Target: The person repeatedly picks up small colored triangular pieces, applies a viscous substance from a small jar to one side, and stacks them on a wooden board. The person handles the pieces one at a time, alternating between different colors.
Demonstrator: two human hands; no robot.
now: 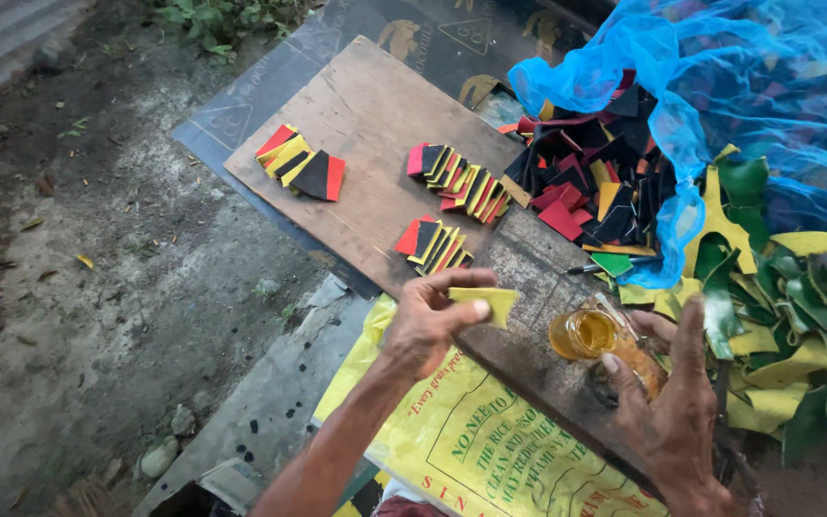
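Observation:
My left hand (428, 321) pinches a small yellow piece of cut material (487, 303) over the edge of a wooden board (366, 115). My right hand (672, 402) grips a small glass jar of amber liquid (588, 334), tilted with its open mouth toward the left. Three stacks of red, black and yellow cut pieces lie on the board: one at the far left (301, 165), one in the middle (458, 180), one nearer to me (433, 245).
A loose pile of red, black and yellow pieces (591, 182) lies under blue netting (720, 86). Green and yellow scraps (787, 306) are heaped at right. A yellow printed sack (471, 440) lies below my hands. Bare dirt ground (98, 268) is at left.

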